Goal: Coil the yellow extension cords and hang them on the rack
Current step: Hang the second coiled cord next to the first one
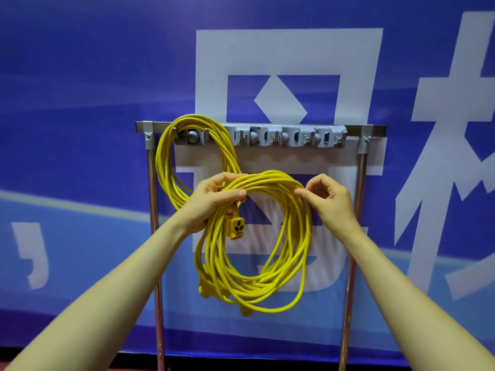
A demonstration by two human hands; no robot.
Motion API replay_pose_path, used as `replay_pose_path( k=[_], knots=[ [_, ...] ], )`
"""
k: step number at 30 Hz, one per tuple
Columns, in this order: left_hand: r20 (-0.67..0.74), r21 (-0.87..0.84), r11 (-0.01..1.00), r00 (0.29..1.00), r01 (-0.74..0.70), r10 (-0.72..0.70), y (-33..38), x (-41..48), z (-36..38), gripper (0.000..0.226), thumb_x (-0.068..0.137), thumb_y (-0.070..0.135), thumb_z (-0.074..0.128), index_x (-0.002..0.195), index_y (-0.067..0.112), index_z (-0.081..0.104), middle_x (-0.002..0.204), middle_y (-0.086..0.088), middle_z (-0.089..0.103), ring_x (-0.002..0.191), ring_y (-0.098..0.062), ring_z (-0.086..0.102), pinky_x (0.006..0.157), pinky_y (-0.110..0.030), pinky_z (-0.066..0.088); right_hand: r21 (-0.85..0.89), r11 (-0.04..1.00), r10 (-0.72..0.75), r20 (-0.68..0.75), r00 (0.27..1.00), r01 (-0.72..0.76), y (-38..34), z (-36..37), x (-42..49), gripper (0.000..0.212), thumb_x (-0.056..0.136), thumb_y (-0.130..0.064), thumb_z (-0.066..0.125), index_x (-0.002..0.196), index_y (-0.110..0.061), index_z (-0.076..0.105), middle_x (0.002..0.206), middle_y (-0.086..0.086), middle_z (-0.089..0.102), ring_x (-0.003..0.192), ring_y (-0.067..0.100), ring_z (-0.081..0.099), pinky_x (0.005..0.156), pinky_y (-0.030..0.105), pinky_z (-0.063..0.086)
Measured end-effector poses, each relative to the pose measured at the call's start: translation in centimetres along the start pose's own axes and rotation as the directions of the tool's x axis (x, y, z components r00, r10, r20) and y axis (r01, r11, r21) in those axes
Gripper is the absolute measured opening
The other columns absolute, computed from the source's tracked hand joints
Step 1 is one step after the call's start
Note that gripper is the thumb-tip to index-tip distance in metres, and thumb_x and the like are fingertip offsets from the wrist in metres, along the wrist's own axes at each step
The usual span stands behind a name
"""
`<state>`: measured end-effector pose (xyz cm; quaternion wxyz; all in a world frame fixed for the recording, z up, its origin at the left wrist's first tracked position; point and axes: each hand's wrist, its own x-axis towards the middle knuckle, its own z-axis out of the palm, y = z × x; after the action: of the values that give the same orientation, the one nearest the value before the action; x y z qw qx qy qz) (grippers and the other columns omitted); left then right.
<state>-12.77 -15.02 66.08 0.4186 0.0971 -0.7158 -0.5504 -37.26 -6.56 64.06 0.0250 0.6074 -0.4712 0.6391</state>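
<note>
While left hand (pixel 211 202) grips coiled cord (pixel 267 179), hiding part, right hand (pixel 329 199) pinches it; rack (pixel 375 129) legs cut off below

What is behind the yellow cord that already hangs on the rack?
Behind the hanging cord show the grey hook strip, its left knob and the blue banner. The cord covers the hook that carries it.

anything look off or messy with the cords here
Nothing damaged. The held coil in the left hand is loose, loops uneven, and its socket end sticks out below that hand. The hung coil sits at the rack left end.
</note>
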Motion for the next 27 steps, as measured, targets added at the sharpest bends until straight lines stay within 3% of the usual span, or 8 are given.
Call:
replay_pose_path(
  k=[4, 6, 8, 11, 15, 18, 22, 27],
  knots=[
    [-0.034, -0.088, 0.996, 0.999, -0.032, 0.029, -0.1, 0.8, -0.3, 0.031, 0.081, 0.009, 0.064, 0.112, 0.014, 0.063, 0.074, -0.009, 0.062, 0.051, -0.013, 0.047, 0.046, -0.022, 0.041, 0.162, 0.986, 0.050, -0.083, 0.995, -0.036, 0.1, 2.2, 1.2, 0.017, 0.083, -0.023, 0.073, 0.078, -0.027, 0.057, 0.086, 0.007, 0.060, 0.077, 0.015, 0.058, 0.070, 0.031, 0.050],
    [-0.064, -0.152, 0.987, 0.997, -0.052, 0.043, -0.3, 1.4, -0.2, 0.034, 0.081, 0.010, 0.065, 0.115, 0.013, 0.062, 0.075, -0.010, 0.061, 0.050, -0.012, 0.046, 0.045, -0.021, 0.040, 0.219, 0.975, 0.050, -0.100, 0.994, -0.027, -0.6, 3.8, 1.3, 0.016, 0.091, -0.024, 0.062, 0.090, -0.030, 0.048, 0.090, -0.001, 0.056, 0.081, 0.021, 0.058, 0.070, 0.039, 0.050],
    [-0.091, -0.202, 0.976, 0.994, -0.078, 0.061, -0.2, 2.2, 0.0, 0.036, 0.081, 0.011, 0.064, 0.117, 0.013, 0.061, 0.075, -0.010, 0.061, 0.049, -0.012, 0.046, 0.044, -0.020, 0.039, -0.024, 0.997, -0.079, -0.055, 0.995, 0.078, -1.1, 4.5, 1.4, 0.030, 0.092, -0.030, 0.058, 0.105, -0.027, 0.032, 0.102, -0.007, 0.052, 0.086, 0.025, 0.059, 0.072, 0.043, 0.049],
    [-0.112, -0.241, 0.962, 0.988, -0.130, 0.105, 0.8, 3.6, 0.2, 0.035, 0.081, 0.010, 0.062, 0.116, 0.012, 0.060, 0.075, -0.009, 0.061, 0.049, -0.010, 0.046, 0.043, -0.019, 0.039, -0.435, 0.852, -0.253, 0.145, 0.957, 0.291, -0.7, 3.7, 2.7, 0.070, 0.084, -0.027, 0.070, 0.126, -0.034, 0.014, 0.140, 0.005, 0.035, 0.096, 0.036, 0.061, 0.074, 0.049, 0.052],
    [-0.121, -0.270, 0.946, 0.981, -0.179, 0.151, 2.1, 5.5, -0.2, 0.038, 0.081, 0.011, 0.062, 0.119, 0.011, 0.059, 0.077, -0.009, 0.060, 0.049, -0.008, 0.046, 0.044, -0.017, 0.039, -0.160, 0.968, -0.156, 0.234, 0.960, 0.196, -1.0, 2.4, 5.5, 0.083, 0.089, -0.018, 0.064, 0.138, -0.047, 0.004, 0.149, 0.006, 0.033, 0.131, 0.023, 0.044, 0.107, 0.042, 0.039],
    [-0.101, -0.288, 0.935, 0.978, -0.206, 0.184, 2.9, 6.8, -0.7, 0.032, 0.086, 0.011, 0.060, 0.118, 0.011, 0.058, 0.078, -0.007, 0.060, 0.050, -0.007, 0.047, 0.046, -0.016, 0.041, -0.124, 0.976, -0.134, 0.312, 0.941, 0.180, -1.2, 1.5, 7.5, 0.081, 0.093, -0.021, 0.059, 0.146, -0.041, 0.000, 0.152, 0.000, 0.032, 0.134, 0.017, 0.041, 0.112, 0.035, 0.032],
    [-0.137, -0.186, 0.955, 0.968, -0.232, 0.209, 3.8, 8.6, -2.0, 0.029, 0.092, 0.009, 0.058, 0.120, 0.014, 0.057, 0.080, -0.008, 0.064, 0.053, -0.009, 0.051, 0.049, -0.018, 0.045, -0.318, 0.884, -0.250, 0.299, 0.921, 0.344, -2.2, 1.0, 10.1, 0.070, 0.096, -0.017, 0.051, 0.147, -0.036, 0.006, 0.149, 0.008, 0.035, 0.129, 0.027, 0.045, 0.101, 0.034, 0.038],
    [-0.168, 0.073, 0.968, 0.954, -0.238, 0.248, 5.0, 11.0, -3.5, 0.034, 0.090, 0.012, 0.065, 0.120, 0.024, 0.057, 0.085, -0.009, 0.069, 0.062, -0.014, 0.061, 0.061, -0.026, 0.054, -0.632, 0.680, -0.264, 0.261, 0.929, 0.371, -3.0, 1.4, 13.4, 0.061, 0.100, -0.025, 0.044, 0.142, -0.039, 0.003, 0.132, 0.015, 0.033, 0.088, 0.042, 0.060, 0.069, 0.049, 0.050]
  ],
)
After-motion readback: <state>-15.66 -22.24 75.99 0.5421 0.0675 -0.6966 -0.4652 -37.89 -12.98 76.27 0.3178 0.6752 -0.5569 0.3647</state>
